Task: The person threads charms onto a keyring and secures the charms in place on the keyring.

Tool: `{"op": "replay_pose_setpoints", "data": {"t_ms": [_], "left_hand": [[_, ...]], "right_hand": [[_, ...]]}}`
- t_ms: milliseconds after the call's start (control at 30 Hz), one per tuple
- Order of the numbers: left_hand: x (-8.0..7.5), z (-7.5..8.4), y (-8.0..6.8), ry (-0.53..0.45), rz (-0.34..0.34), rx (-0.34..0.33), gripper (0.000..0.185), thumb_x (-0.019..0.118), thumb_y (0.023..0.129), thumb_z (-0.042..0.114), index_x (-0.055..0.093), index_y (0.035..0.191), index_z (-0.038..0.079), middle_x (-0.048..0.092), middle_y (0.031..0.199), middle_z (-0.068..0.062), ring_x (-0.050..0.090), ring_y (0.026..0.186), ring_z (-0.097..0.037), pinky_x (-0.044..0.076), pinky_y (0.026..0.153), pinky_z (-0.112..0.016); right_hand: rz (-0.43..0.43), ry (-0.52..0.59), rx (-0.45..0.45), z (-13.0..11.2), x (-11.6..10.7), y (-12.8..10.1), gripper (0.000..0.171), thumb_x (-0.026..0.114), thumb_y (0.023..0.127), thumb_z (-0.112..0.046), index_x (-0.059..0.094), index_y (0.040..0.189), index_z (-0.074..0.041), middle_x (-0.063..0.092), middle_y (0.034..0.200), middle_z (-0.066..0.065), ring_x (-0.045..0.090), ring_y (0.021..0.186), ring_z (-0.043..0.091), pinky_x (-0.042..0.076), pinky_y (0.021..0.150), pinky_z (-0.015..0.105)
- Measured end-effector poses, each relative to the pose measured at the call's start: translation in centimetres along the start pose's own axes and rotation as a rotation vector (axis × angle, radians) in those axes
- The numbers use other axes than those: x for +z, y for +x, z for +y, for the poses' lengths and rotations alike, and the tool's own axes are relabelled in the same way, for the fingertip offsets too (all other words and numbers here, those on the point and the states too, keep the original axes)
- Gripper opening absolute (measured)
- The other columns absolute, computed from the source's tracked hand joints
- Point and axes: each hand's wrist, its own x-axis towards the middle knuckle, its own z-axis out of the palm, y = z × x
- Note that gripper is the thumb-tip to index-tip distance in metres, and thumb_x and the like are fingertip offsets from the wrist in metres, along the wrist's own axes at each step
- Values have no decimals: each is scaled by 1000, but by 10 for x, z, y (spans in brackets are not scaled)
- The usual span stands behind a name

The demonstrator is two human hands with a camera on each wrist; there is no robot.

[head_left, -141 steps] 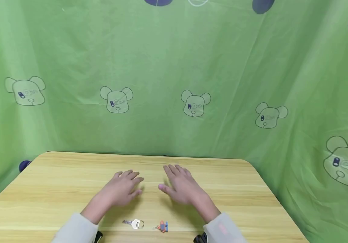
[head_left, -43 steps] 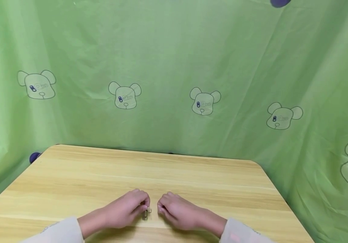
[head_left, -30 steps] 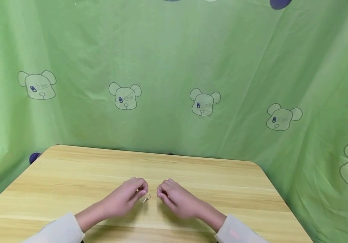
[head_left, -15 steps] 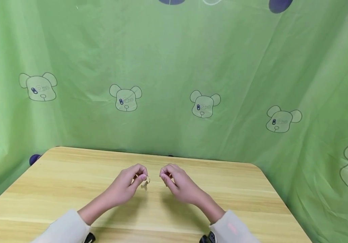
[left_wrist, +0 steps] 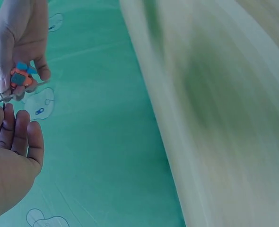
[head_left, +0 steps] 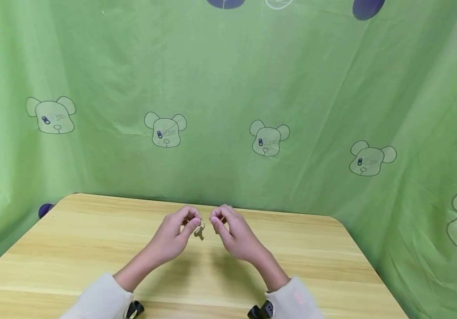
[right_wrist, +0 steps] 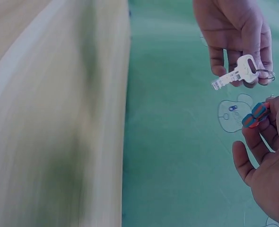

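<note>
A green cloth with bear faces (head_left: 165, 130) hangs behind a wooden table (head_left: 72, 248). Above the far middle of it, the left hand (head_left: 174, 230) pinches a silver key (right_wrist: 235, 71) with its ring (right_wrist: 265, 74), and the right hand (head_left: 232, 230) pinches an orange and blue charm (left_wrist: 21, 75) just beside it. Both things are picked up and close together, but the charm does not look hooked on the ring yet.

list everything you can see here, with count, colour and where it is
key: 1, silver, on a ring, pinched in the left hand
charm: 1, orange and blue, pinched in the right hand
table: 1, light wood, under both hands
backdrop cloth: 1, green with bear prints, behind and beside the table
sleeves: 2, pale, at the near edge
left hand: 1, raised over the table
right hand: 1, raised beside the left
</note>
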Motion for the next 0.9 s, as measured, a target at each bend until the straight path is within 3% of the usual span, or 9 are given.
{"op": "replay_pose_setpoints", "data": {"t_ms": [300, 633, 900], "left_hand": [[9, 13, 9, -53, 50, 7, 6, 57, 105, 12, 60, 102, 8, 63, 89, 3, 61, 85, -14, 53, 76, -31], [18, 26, 14, -110, 124, 3, 8, 56, 105, 12, 62, 104, 6, 64, 91, -2, 64, 86, -18, 55, 83, -33], [20, 23, 15, -133, 153, -27, 9, 56, 105, 13, 62, 103, 7, 64, 91, -2, 63, 86, -17, 55, 82, -32]], "right_hand": [[105, 30, 3, -8, -5, 3, 7, 55, 106, -10, 58, 100, -12, 54, 86, -5, 55, 90, 14, 52, 84, 32], [187, -32, -87, -16, -9, 2, 5, 58, 103, -4, 60, 101, -9, 56, 91, -3, 54, 95, 16, 49, 83, 32], [199, -99, -149, -16, -8, 3, 15, 52, 108, -17, 60, 103, -5, 59, 96, 0, 53, 98, 17, 50, 85, 38]]}}
